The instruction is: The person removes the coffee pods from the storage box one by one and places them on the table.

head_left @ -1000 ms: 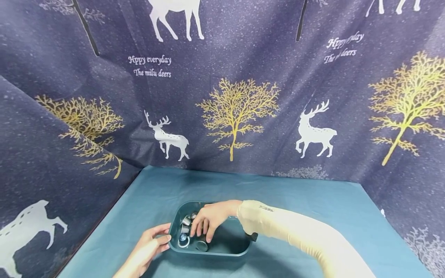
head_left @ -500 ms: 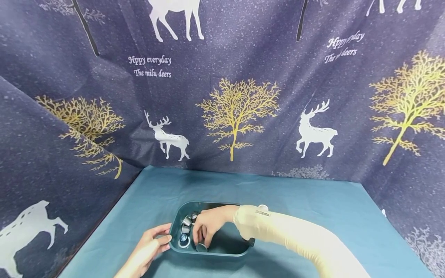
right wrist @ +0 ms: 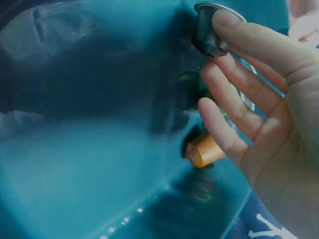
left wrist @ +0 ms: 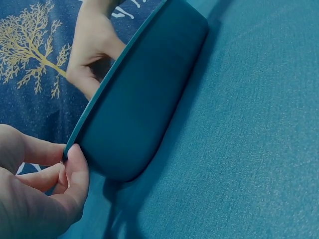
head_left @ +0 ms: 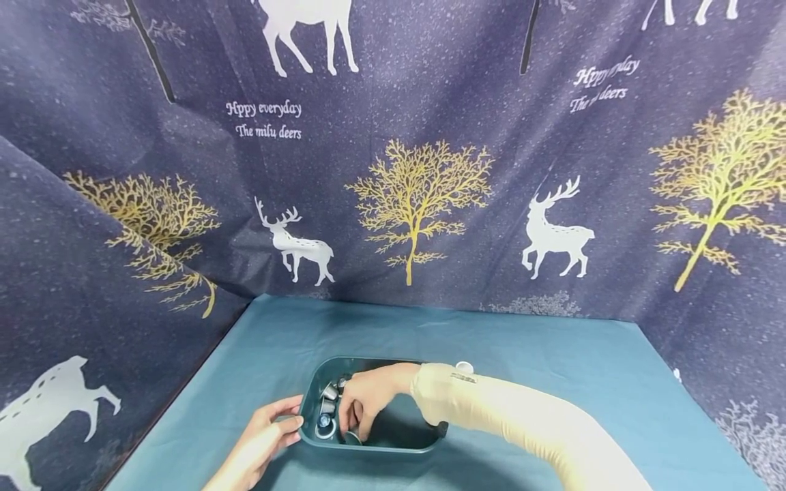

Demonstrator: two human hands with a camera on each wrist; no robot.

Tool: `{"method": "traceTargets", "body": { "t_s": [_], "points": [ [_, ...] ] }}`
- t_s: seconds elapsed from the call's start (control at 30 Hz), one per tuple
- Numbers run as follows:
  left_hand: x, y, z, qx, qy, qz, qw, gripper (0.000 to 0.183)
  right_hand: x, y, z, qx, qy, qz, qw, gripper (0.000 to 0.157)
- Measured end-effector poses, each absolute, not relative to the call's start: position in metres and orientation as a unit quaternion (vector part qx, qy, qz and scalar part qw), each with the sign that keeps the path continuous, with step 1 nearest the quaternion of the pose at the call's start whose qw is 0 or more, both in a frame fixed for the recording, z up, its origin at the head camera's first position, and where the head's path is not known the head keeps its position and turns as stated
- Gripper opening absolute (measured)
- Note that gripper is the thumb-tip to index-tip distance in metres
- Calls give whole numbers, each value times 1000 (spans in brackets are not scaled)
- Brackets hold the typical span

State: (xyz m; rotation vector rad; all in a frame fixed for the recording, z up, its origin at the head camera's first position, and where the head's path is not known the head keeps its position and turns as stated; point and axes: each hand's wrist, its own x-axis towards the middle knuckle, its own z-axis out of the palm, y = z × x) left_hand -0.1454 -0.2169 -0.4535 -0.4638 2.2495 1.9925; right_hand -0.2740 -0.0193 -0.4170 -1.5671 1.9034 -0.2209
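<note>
In the head view a deep teal bin (head_left: 377, 449) stands on the table. My left hand (head_left: 265, 431) pinches its left rim between thumb and fingers, also visible in the left wrist view. Reaching down inside, my right hand (head_left: 372, 394) holds a dark coffee capsule (right wrist: 206, 31) between thumb and fingers, the capsule's rim turned upward in the right wrist view. Other capsules (head_left: 328, 406) lie gathered at the bin's left end, several of them silvery. An orange capsule (right wrist: 205, 150) lies below my right fingers, partly covered by them.
Behind my right sleeve (head_left: 491, 402) a small white round thing (head_left: 464, 367) is on the teal tablecloth (head_left: 552, 348). A black object (head_left: 442, 429) shows at the bin's right end, mostly hidden by the sleeve. Patterned cloth (head_left: 430, 225) hangs behind and at the sides.
My right fingers have closed on the dark capsule near the bin's front wall, and it has tilted. The right forearm shifted slightly, uncovering the white round thing. The left hand stayed put.
</note>
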Motion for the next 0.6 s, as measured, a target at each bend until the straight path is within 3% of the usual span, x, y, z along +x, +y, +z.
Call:
{"method": "traceTargets", "body": {
  "t_s": [0.6],
  "points": [
    [-144,-216,-451,-154,736,657,47,48,-291,2,-401,-592,740,-204,244,35]
  ]
}}
